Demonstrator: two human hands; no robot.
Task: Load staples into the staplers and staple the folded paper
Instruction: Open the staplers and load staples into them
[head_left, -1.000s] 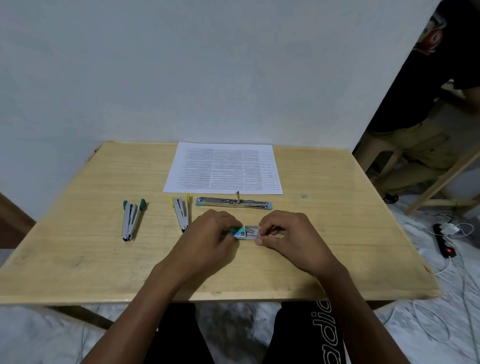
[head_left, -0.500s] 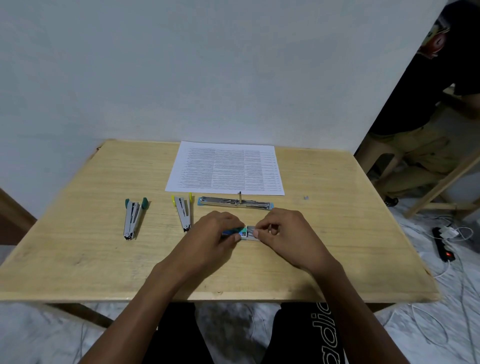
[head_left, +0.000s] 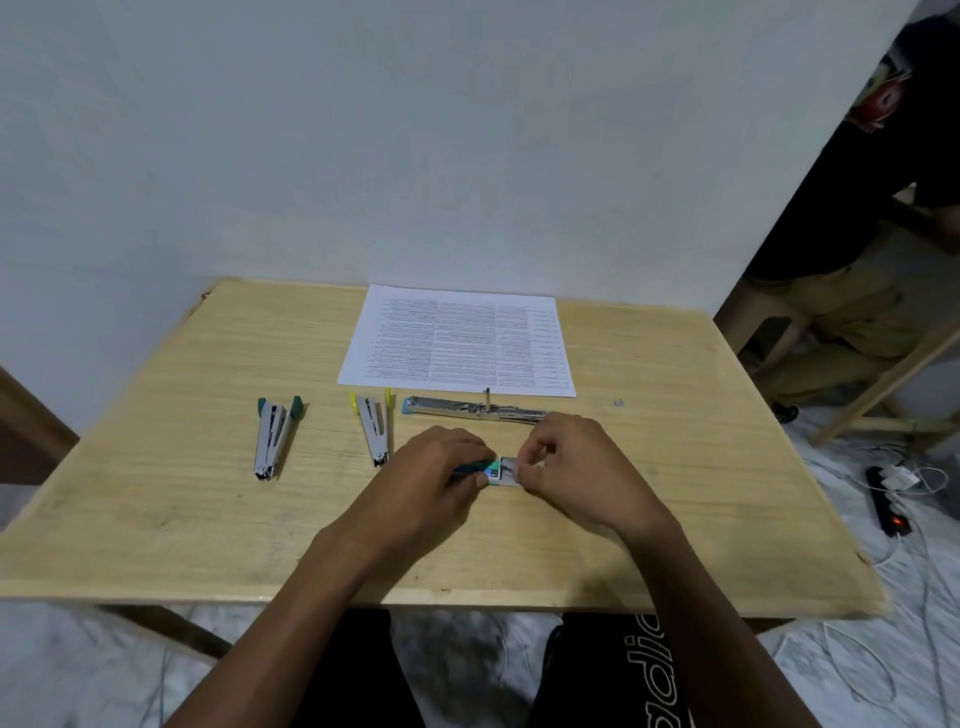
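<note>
Far left on the table (head_left: 156, 509) lay a green-tipped stapler (head_left: 274, 435), splayed open and untouched; just right of it a yellow-tipped stapler (head_left: 375, 427), also splayed open. The left hand (head_left: 436, 475) was closed around the left end of a small staple box (head_left: 502, 472), pinning it to the wood near mid-table. The right hand (head_left: 574, 467) pinched at the box's right end, fingertips curled in — whether it already gripped a staple strip couldn't be told, too small. Behind the hands, a blue-tipped stapler (head_left: 470, 408) lay opened flat, magazine up; beyond it the printed paper (head_left: 460, 340) sat flat at the far edge, apparently not yet folded. Step in hand looked like drawing staples out of the box. To do it well: hold the box steady with the left, slide the strip out straight without bending — strips snap easily — then carry it to the open magazine just behind. Loading not yet started on any stapler, by the look of it.
</note>
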